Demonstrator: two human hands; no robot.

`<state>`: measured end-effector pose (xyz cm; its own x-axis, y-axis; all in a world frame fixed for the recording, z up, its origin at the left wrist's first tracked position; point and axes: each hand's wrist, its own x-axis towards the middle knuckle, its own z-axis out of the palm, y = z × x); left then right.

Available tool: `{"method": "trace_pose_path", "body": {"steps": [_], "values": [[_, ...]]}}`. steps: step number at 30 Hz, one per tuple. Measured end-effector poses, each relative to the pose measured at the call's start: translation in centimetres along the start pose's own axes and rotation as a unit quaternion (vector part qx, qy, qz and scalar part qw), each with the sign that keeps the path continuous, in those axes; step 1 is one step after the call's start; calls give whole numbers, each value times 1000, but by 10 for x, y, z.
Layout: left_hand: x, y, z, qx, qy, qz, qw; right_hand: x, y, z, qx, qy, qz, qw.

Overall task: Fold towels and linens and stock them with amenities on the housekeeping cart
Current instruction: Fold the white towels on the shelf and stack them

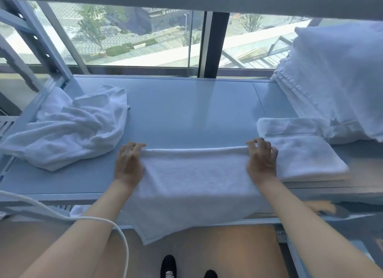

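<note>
At the bottom of my view, below the shelf's near edge, I see tan floor, two black shoes (169,266) and a white cord (116,232) looping in from the left. Both bare forearms reach up from there to the pale blue shelf (186,112).

The white towel (194,178) lies spread across the front of that shelf, its near part hanging over the edge toward the floor. Its far edge is a rounded fold running left to right. My left hand (129,163) grasps the left end of that fold, fingers curled over it. My right hand (262,160) grasps the right end the same way, fingertips hooked over the fold. Both palms rest on the cloth.

Just beside the right hand, touching the towel's right end, sits a folded white towel stack (306,159), flat and squared, with another folded piece (288,126) behind it. To the left, a little apart from the left hand, a crumpled heap of white linen (72,130) sprawls over the shelf's left side.

Farther back on the right rises a tall pile of folded white linens (331,81), leaning slightly. On the far left stands a pale metal frame (41,45) with slanted bars. Behind everything, a wide window (134,39) with a dark upright post looks out on trees, paving and low buildings below.
</note>
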<state>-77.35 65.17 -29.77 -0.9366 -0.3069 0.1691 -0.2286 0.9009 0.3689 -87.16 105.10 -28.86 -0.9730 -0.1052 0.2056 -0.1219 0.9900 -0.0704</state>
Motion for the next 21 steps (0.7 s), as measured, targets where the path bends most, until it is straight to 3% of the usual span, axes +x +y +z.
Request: {"method": "trace_pose_path", "body": {"steps": [3, 6, 9, 12, 14, 17, 21], "values": [[2, 1, 5, -2, 21, -17, 1000, -25, -27, 0, 99, 35, -51, 993], [4, 2, 7, -4, 15, -12, 1000, -60, -59, 5, 176, -59, -159, 970], [5, 0, -3, 11, 23, 1, 1000, -75, -62, 14, 120, -166, -191, 960], [-15, 16, -9, 8, 62, 38, 997, -70, -55, 17, 92, -174, -192, 961], [-50, 41, -1, -10, 15, 72, 997, -69, -56, 17, 90, -176, -192, 961], [-93, 64, 20, 54, -141, 61, 987, -63, -57, 22, 83, -175, -197, 961], [-78, 55, 34, 97, -155, 55, 982, -39, -59, 28, 85, -178, -201, 959]]}}
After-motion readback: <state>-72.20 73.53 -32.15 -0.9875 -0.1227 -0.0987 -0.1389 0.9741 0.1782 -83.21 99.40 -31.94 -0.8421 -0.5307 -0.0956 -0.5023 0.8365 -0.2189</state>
